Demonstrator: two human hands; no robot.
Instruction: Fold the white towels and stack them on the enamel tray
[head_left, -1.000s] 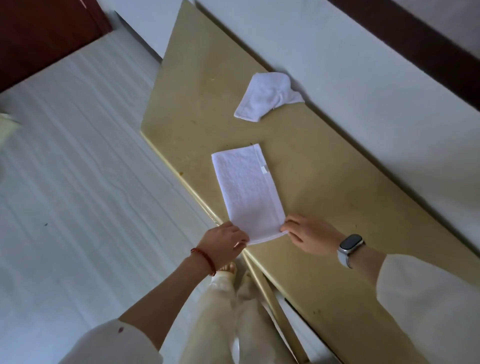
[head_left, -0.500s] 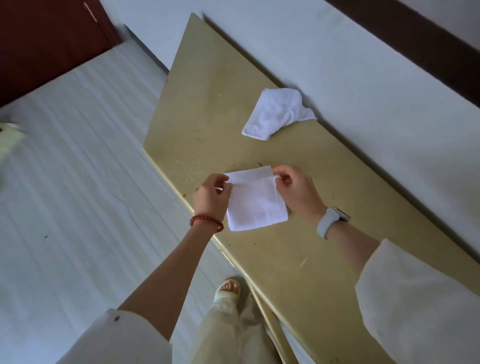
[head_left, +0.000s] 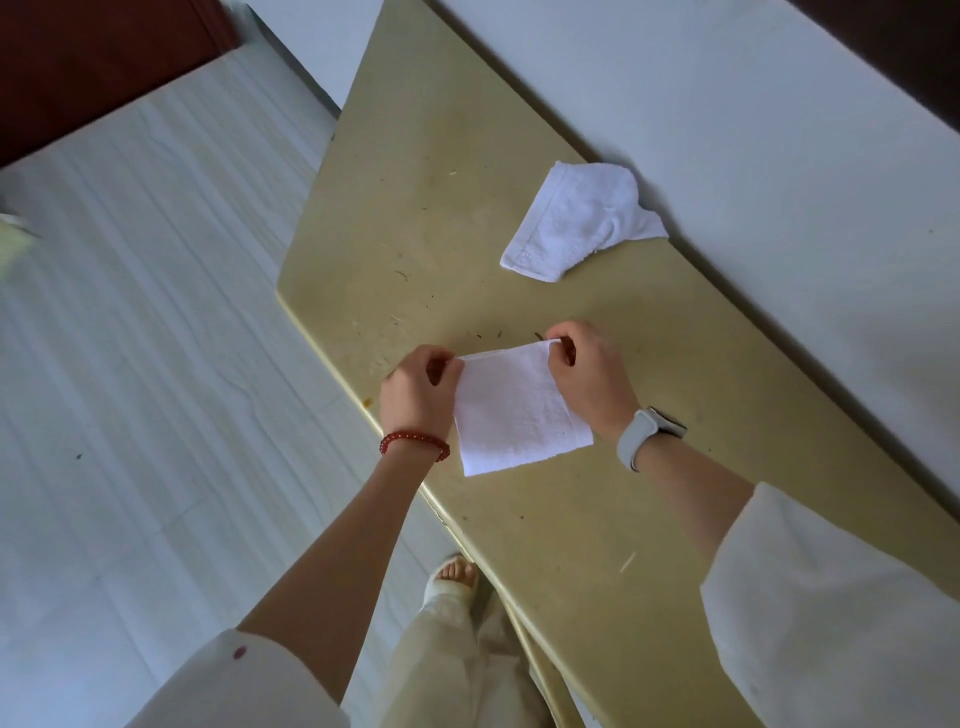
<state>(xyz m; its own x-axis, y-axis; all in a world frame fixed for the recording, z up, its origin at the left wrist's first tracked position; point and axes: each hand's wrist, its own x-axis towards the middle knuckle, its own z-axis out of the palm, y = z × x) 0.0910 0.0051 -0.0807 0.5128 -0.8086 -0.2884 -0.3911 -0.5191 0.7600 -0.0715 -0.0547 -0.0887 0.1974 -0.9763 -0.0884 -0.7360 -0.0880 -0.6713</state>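
Note:
A white towel (head_left: 517, 410) lies folded into a small square near the front edge of the yellowish table (head_left: 467, 218). My left hand (head_left: 415, 389) pinches its far left corner. My right hand (head_left: 589, 371) pinches its far right corner. A second white towel (head_left: 576, 218) lies crumpled farther back on the table, close to the wall. No enamel tray is in view.
The table runs diagonally along a white wall (head_left: 727, 130). Pale floor (head_left: 156, 338) lies to the left, with a dark red door (head_left: 93, 62) at the top left. My legs and a sandalled foot (head_left: 457, 574) stand by the table's edge.
Both hands carried the towel's near end over to its far end, halving the long strip into a square. They still pinch the far corners.

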